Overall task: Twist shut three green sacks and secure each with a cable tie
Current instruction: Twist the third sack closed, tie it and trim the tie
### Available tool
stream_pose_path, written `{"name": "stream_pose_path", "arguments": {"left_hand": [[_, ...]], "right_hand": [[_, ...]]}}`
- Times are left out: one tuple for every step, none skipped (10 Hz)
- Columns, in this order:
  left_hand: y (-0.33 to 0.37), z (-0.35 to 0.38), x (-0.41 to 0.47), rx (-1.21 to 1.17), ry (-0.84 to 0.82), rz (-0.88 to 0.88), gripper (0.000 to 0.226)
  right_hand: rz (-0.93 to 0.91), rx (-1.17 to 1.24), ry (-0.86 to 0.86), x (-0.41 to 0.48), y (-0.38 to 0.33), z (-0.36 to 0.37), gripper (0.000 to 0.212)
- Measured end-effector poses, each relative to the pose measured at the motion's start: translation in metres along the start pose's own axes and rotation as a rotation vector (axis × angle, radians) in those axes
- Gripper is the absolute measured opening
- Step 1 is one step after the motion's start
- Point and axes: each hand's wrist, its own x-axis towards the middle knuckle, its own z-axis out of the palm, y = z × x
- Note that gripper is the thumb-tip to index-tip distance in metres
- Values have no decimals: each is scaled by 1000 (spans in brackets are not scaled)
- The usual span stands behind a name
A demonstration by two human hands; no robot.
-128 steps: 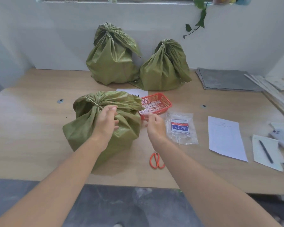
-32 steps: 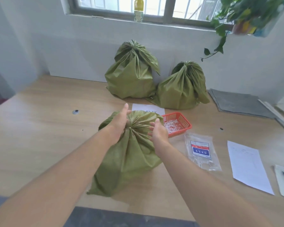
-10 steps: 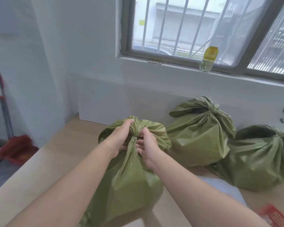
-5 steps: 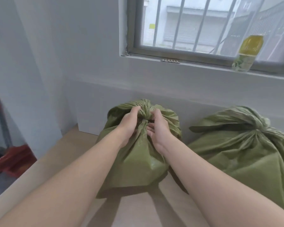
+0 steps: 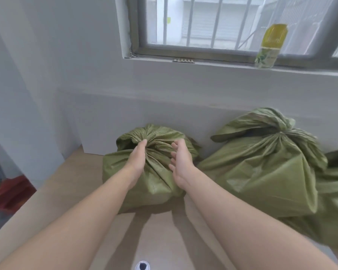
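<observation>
Three green sacks with gathered tops stand in a row on the wooden table [image 5: 70, 188] against the white wall. The nearest sack [image 5: 156, 178] sits between my hands. My left hand [image 5: 138, 158] rests on its front, fingertips touching the gathered neck. My right hand [image 5: 180, 160] hovers just right of the neck with its fingers loose and spread, holding nothing. A second, bigger sack [image 5: 261, 172] stands to the right, and part of a third sack [image 5: 336, 191] shows at the right edge. No cable tie can be made out at this distance.
A yellow-green bottle [image 5: 269, 45] stands on the window sill above the sacks. A red object [image 5: 10, 191] lies on the floor past the table's left edge. A small round table fitting [image 5: 142, 266] sits near the bottom.
The sack I carried now stands on the table against the wall beside the other two. My right hand has let go of its neck and my left hand has loosened.
</observation>
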Motion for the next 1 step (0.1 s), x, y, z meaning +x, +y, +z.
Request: {"name": "stream_pose_path", "arguments": {"left_hand": [[24,4,-51,-58,-60,46,34]], "right_hand": [[-20,-6,8,-39,-9,-3,50]]}}
